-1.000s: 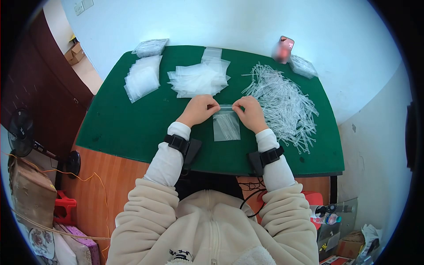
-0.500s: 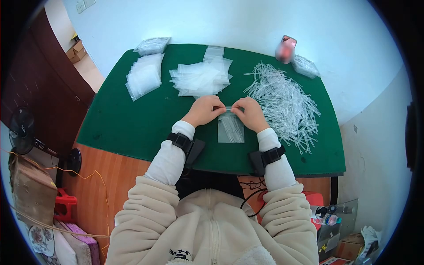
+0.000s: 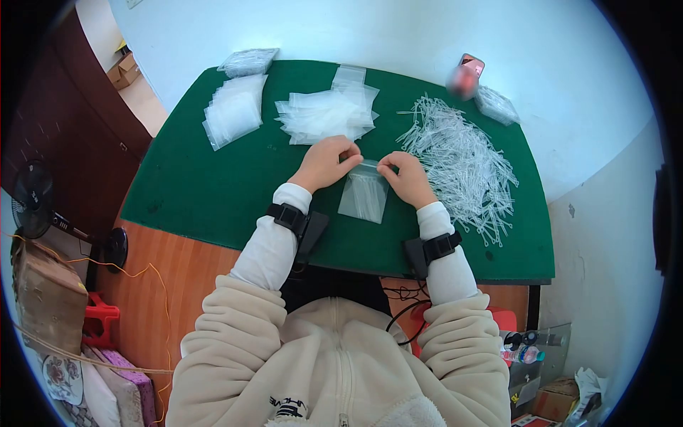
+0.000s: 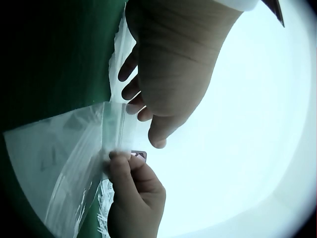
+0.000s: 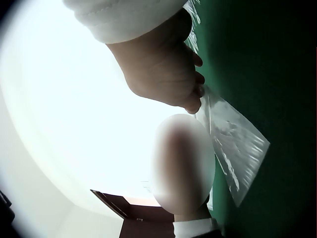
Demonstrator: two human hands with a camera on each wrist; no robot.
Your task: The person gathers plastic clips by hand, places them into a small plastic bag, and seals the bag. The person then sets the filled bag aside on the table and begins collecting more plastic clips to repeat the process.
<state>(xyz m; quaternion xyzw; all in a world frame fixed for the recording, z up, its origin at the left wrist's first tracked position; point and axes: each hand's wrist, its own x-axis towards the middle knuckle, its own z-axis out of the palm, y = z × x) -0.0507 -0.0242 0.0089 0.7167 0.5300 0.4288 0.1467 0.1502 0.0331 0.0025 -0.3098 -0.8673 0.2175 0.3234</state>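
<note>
A clear zip-lock bag (image 3: 365, 193) hangs tilted in front of my body, with several thin clear plastic sticks inside. My right hand (image 3: 408, 179) pinches its top right corner between thumb and fingers, as the left wrist view also shows on the bag (image 4: 54, 158). Beside the other top corner is my left hand (image 3: 325, 165), its thumb apart from its loosely bent fingers and nothing gripped. In the left wrist view, fingertips of the left hand (image 4: 173, 74) overlap the bag's edge. The left hand is blurred out in the right wrist view.
On the green table (image 3: 185, 192), a heap of loose clear sticks (image 3: 462, 167) lies at right. Flat bags (image 3: 327, 114) are piled behind my hands, with fanned bags (image 3: 235, 110) further left. Bundled packs (image 3: 249, 62) and a phone (image 3: 470, 65) sit along the back edge.
Both hands pinched the bag's top edge before. My left hand has let go and moved up and left, while the bag has tilted, its lower end swinging left.
</note>
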